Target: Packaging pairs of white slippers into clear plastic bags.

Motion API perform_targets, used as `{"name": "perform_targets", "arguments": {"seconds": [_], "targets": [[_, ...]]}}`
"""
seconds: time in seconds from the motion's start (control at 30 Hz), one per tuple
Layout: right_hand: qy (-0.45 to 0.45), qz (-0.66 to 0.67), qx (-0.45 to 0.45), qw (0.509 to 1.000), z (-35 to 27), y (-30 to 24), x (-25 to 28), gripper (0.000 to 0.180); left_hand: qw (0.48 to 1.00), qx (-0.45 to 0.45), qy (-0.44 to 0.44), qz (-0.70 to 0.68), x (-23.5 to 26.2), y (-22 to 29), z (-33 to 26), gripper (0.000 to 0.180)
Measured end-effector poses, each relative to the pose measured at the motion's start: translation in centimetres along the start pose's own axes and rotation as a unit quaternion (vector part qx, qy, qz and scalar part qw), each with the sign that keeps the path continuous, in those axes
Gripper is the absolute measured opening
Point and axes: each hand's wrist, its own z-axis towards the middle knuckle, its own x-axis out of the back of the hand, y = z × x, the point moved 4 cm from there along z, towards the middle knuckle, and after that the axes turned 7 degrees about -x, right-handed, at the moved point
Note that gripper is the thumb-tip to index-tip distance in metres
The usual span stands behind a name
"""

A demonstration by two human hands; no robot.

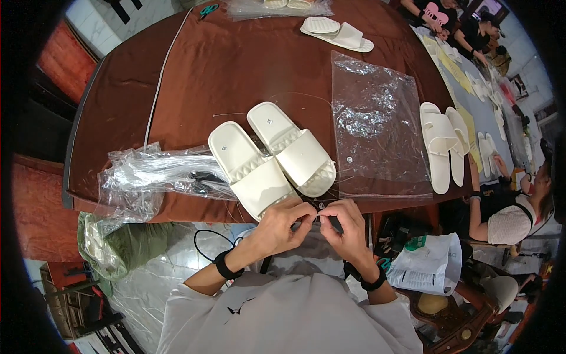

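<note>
At the table's near edge, my left hand (287, 224) and my right hand (345, 229) meet, thumbs and forefingers pinched together. Between the fingertips is a tiny pale bit, too small to name. Just beyond them lies a pair of cream slide slippers: the left slipper (254, 182) has its toe end beside my left hand, and the right slipper (303, 158) rests against it, slightly farther away. Some thin dark strands show on the cloth near my fingertips. To the right of the pair, a clear plastic bag (377, 133) is spread flat.
A plastic-wrapped bundle of shiny thin strands (171, 174) lies left on the brown tablecloth (206, 71). More cream slippers (439, 147) sit at the right edge and others (337, 34) at the back. Teal-handled scissors (207, 10) lie far left. People work at a grey table (471, 106) on the right.
</note>
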Motion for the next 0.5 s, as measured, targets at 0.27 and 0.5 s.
{"name": "perform_targets", "arguments": {"seconds": [0.27, 0.5], "targets": [[-0.027, 0.000, 0.042, 0.999, 0.9, -0.2, -0.2, 0.024, 0.995, 0.075, -0.022, -0.060, 0.3, -0.4, 0.2, 0.011], [-0.102, -0.011, 0.078, 0.992, 2.0, -0.4, -0.2, 0.025, 0.987, 0.083, -0.024, -0.135, 0.6, -1.5, 0.2, 0.006]]}}
